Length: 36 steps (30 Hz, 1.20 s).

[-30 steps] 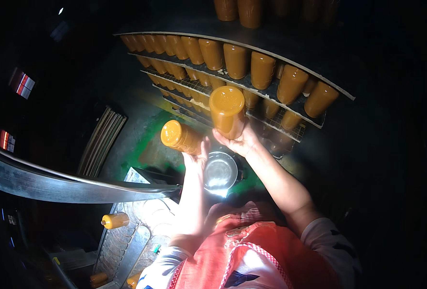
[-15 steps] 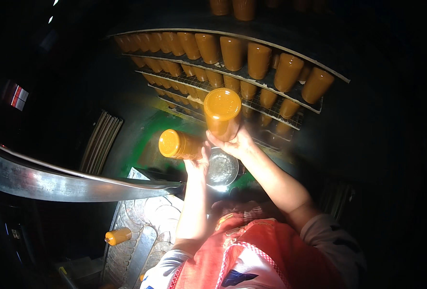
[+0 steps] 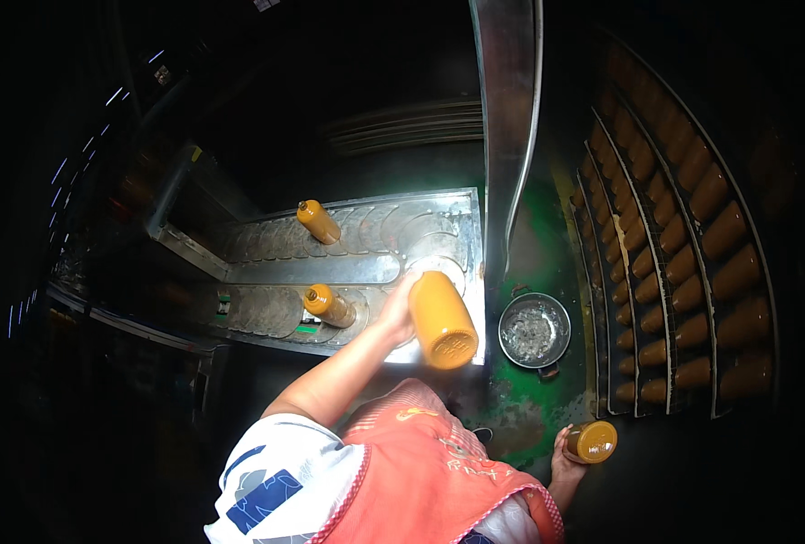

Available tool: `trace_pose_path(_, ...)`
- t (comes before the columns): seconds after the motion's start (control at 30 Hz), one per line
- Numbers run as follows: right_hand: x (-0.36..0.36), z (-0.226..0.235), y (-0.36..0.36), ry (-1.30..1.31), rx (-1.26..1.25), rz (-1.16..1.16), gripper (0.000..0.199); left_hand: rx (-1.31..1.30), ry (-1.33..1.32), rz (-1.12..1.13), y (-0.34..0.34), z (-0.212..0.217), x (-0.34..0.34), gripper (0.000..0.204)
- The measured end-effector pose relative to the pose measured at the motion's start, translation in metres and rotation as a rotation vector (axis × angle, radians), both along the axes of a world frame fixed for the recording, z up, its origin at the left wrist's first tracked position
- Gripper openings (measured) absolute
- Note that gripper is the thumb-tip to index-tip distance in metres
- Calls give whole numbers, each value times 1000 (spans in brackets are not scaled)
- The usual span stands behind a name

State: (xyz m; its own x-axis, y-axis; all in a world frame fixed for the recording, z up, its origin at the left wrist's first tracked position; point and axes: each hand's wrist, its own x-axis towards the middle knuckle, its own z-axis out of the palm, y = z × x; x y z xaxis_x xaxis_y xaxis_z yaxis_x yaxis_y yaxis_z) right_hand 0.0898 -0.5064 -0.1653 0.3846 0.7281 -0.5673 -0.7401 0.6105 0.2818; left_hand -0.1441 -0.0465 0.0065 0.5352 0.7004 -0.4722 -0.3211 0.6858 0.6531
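My left hand (image 3: 395, 319) is closed on an orange-brown glazed bottle (image 3: 445, 322), held over the near right end of a metal conveyor (image 3: 307, 269). Its flat base faces up toward me, and its neck is hidden. Low at the right, away from my body, my right hand (image 3: 565, 467) grips a second glazed bottle (image 3: 595, 442), also base outward. Two more such bottles stand on the conveyor with their narrow necks up: one on the far lane (image 3: 319, 223), another on the near lane (image 3: 330, 306), left of my left hand.
Shelves (image 3: 643, 281) packed with rows of similar bottles rise at the right. A round metal pan (image 3: 535, 330) sits on the green floor between conveyor and shelves. A tall curved metal panel (image 3: 508, 118) stands at the conveyor's right end. Stacked boards (image 3: 407, 125) lie behind.
My view has swung left from the shelves to the conveyor. Both bottles remain in my hands, which have moved apart: the left over the conveyor, the right low at my right side.
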Motion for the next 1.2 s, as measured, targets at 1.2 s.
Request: trace_pose_path(1.2, -288, 117, 725, -2526, -412, 679, 38, 750, 380, 317, 226, -29, -276, 20)
